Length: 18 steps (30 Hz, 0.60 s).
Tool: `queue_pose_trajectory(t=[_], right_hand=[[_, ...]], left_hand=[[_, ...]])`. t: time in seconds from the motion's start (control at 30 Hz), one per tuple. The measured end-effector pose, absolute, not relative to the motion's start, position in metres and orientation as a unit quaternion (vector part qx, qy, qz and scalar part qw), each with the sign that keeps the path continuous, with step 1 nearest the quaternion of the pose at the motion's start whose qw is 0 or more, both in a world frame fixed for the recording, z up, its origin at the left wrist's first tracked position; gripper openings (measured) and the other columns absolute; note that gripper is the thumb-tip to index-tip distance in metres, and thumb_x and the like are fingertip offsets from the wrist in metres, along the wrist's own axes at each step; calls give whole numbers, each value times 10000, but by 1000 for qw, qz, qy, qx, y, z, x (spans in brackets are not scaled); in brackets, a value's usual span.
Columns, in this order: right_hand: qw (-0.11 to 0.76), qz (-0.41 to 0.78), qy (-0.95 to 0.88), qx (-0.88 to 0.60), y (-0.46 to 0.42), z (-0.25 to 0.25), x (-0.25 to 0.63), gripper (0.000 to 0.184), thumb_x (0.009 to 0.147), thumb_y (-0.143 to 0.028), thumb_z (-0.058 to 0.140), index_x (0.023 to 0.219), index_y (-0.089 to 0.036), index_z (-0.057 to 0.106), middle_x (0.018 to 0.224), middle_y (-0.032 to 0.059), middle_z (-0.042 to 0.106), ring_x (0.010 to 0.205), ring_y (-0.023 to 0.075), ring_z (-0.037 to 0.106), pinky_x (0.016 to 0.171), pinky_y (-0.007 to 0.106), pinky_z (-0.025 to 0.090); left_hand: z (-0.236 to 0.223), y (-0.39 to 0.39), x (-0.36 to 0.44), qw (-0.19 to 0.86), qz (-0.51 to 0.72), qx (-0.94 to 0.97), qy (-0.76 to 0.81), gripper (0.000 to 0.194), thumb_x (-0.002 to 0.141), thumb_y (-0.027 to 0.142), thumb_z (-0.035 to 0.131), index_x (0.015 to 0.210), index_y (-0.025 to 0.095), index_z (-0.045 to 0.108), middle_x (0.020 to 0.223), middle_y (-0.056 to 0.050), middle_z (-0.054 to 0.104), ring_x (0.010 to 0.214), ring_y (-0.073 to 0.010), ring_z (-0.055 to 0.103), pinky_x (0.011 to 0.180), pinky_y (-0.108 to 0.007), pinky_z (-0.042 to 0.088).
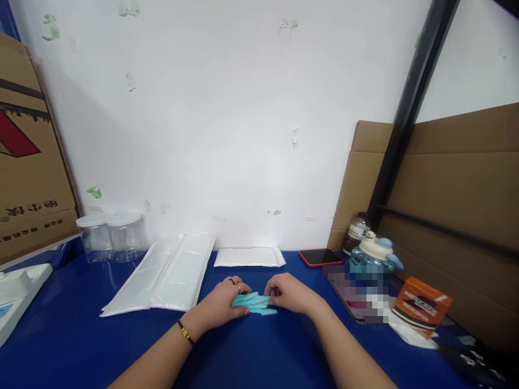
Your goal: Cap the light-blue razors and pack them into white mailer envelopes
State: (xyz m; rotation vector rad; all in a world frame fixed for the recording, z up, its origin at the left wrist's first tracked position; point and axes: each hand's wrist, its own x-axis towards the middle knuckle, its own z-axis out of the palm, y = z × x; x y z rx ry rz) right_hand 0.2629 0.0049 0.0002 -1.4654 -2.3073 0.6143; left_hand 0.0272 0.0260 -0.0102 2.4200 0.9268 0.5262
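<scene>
A single camera on the person's head looks forward and down across a blue bench (259, 351), facing the white wall (243, 119) behind the bench. The view is wide, reaching from a cardboard box (28, 178) at the bench's left end to cardboard panels (462, 178) at its right. Forearms (162, 351) enter closest to the lens, with the fingers (274, 283) farther out, low over the bench's middle.

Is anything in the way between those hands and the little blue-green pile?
No, nothing visible is. The left hand is right at the left end of the blue-green pile, and the right hand is at its right end. The white packet lies behind, nearer the wall, not between them.
</scene>
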Motion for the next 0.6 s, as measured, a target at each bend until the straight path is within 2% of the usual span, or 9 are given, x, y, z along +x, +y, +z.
queue_pose_trajectory(t=[0.2, 0.27, 0.37, 0.47, 0.6], right_hand=[[233, 255, -774, -530, 11, 2, 272, 123, 681, -157, 584, 758, -165, 680, 644, -5, 618, 586, 110, 535, 516, 186, 384], [259, 265, -764, -528, 13, 3, 273, 115, 699, -182, 587, 769, -159, 675, 639, -4, 611, 583, 108, 524, 530, 191, 391], [277, 279, -757, -522, 15, 2, 271, 117, 718, -205, 587, 784, -154, 670, 636, -5, 604, 583, 106, 513, 542, 196, 394], [285, 275, -761, -514, 19, -4, 271, 120, 730, -221, 590, 794, -156, 668, 648, -6, 604, 595, 107, 516, 558, 199, 396], [304, 217, -750, -545, 29, -17, 277, 104, 736, -208, 586, 783, -159, 666, 672, -1, 605, 612, 112, 520, 560, 204, 388]], left_hand=[[-13, 29, 26, 232, 234, 880, 342, 556, 676, 447, 672, 1195, 280, 561, 1156, -67, 561, 1063, -271, 480, 904, -349, 358], [-12, 30, 27, 229, 266, 869, 349, 426, 735, 458, 613, 1116, 268, 611, 1098, -59, 601, 1015, -253, 514, 874, -329, 366], [-10, 34, 30, 212, 295, 857, 365, 235, 822, 385, 502, 907, 246, 672, 909, -43, 653, 872, -218, 558, 790, -300, 374], [-11, 44, 30, 197, 310, 849, 380, 173, 798, 312, 516, 795, 245, 675, 821, -39, 655, 824, -219, 557, 769, -304, 358], [-20, 62, 24, 223, 355, 798, 432, 103, 709, 296, 596, 667, 242, 673, 767, -55, 651, 849, -252, 542, 817, -335, 340]])
